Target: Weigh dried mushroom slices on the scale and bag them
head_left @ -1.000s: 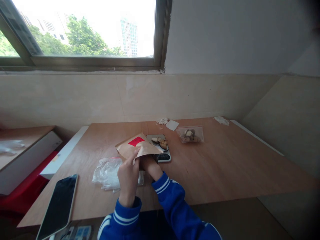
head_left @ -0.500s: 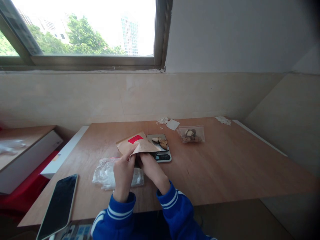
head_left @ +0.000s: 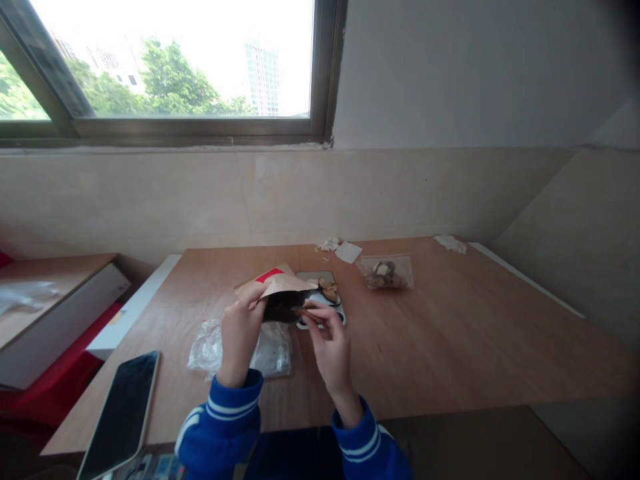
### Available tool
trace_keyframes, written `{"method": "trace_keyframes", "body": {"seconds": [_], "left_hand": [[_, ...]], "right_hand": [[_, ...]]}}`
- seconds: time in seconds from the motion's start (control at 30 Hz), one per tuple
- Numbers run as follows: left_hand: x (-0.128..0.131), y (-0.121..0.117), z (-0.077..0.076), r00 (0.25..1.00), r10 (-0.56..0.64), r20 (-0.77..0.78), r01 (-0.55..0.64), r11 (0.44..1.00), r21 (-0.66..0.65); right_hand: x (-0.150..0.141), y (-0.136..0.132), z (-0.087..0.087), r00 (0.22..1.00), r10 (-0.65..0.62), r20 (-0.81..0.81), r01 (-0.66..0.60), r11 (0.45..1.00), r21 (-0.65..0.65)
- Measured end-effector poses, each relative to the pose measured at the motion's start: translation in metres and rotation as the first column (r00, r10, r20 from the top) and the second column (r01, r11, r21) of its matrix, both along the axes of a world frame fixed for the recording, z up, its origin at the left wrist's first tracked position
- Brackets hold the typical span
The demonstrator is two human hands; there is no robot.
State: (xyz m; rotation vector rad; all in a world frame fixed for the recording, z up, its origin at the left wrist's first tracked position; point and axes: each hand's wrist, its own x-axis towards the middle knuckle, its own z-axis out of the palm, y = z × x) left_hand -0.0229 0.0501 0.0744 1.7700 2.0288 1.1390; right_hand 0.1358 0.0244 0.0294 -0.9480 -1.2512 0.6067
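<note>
My left hand (head_left: 241,333) is closed on the near edge of a brown paper bag (head_left: 287,285) with a red label, its dark mouth gaping toward me. At that mouth, my right hand (head_left: 327,337) pinches what looks like a small brown piece (head_left: 301,312); its kind is too small to tell. Behind the bag lies a kitchen scale (head_left: 320,275), partly covered. Brown dried slices (head_left: 329,289) rest on it. Beneath my hands is a clear plastic bag (head_left: 274,350), flat on the table.
To the right sits a zip bag (head_left: 386,273) with brown pieces inside. A white paper square (head_left: 348,252) and crumpled tissue (head_left: 329,245) lie near the wall, with more tissue (head_left: 451,244) at the far right. A dark-screened tablet (head_left: 120,413) occupies the table's left edge.
My right hand has come out of the paper bag and moved slightly right, fingertips now showing at its mouth. The bag's dark opening has become visible; my left hand keeps its hold.
</note>
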Motion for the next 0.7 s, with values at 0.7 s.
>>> {"method": "trace_keyframes", "body": {"seconds": [0.7], "left_hand": [[-0.020, 0.004, 0.006, 0.998, 0.064, -0.018, -0.062, 0.994, 0.090]], "right_hand": [[0.041, 0.101, -0.055, 0.976, -0.202, 0.086, 0.208, 0.975, -0.074]]}}
